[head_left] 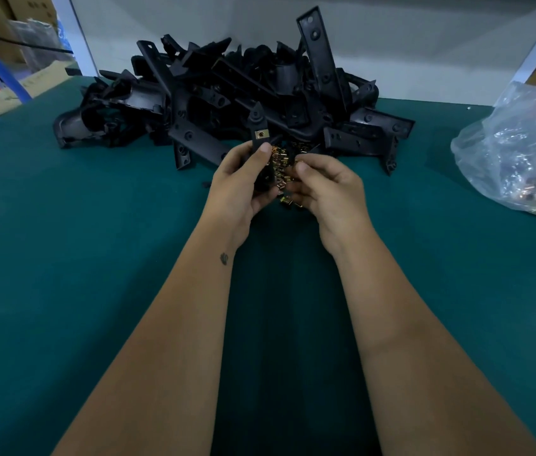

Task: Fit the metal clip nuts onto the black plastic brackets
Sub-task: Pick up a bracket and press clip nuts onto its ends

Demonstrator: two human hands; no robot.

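From the head camera, a dark teal mat (63, 258) covers the work table and runs from the near edge to a pale grey wall panel (391, 44) at the back. Against that panel lies a heap of black plastic brackets (227, 93), long perforated strips and curved pieces tangled together, one strip leaning up steeply at the right of the heap. Both bare forearms reach forward over the mat and meet just in front of the heap. The left hand (240, 182) grips one bracket (257, 126) upright, thumb pressed on its face, and a brass-coloured clip nut (261, 134) already sits on that bracket above the thumb. The right hand (326, 189) has its fingers curled, thumb and forefinger pinching a small gold clip nut (300, 166) close beside the held bracket. Between and under the two hands lies a small scatter of loose clip nuts (284, 200) on the mat, partly hidden by the fingers. At the right edge of the table sits a crumpled clear plastic bag (523, 153) with more shiny metal pieces inside, well apart from the hands. At the upper left, past the table's edge, stand cardboard boxes (3, 24) and a blue hose or tube (0, 70); more cardboard shows at the upper right corner. The light is dim and the heap's details blur in shadow.
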